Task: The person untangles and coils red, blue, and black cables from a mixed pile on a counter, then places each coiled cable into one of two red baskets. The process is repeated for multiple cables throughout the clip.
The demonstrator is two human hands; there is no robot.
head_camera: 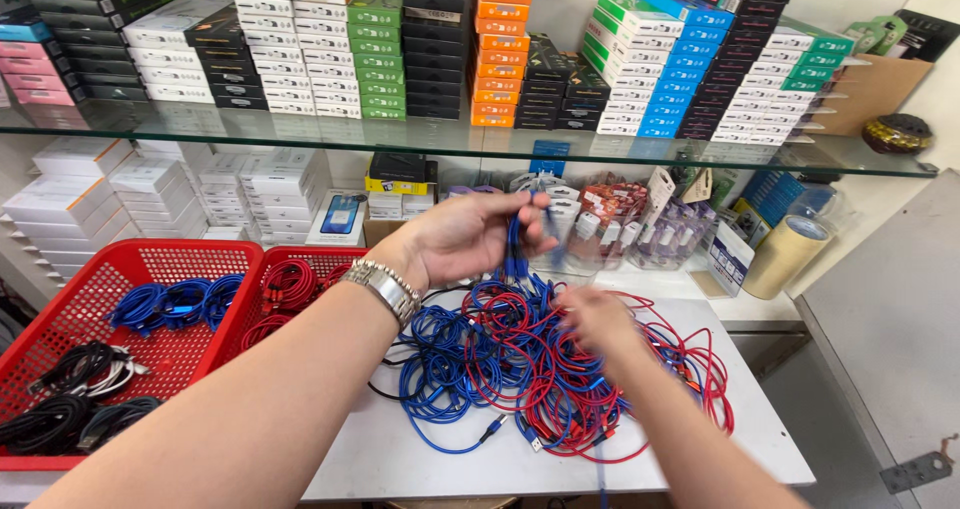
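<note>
White table (400,459), blue cable (514,237) seemingly between both hands

two red baskets (120,269) sit at the left of the white counter (400,459), holding coiled blue, black and white cords. stacked boxes (330,49) fill the glass shelf (450,139). a tape roll (785,254) stands right.

Hands (470,237) amid tangled cables (540,369)
</note>
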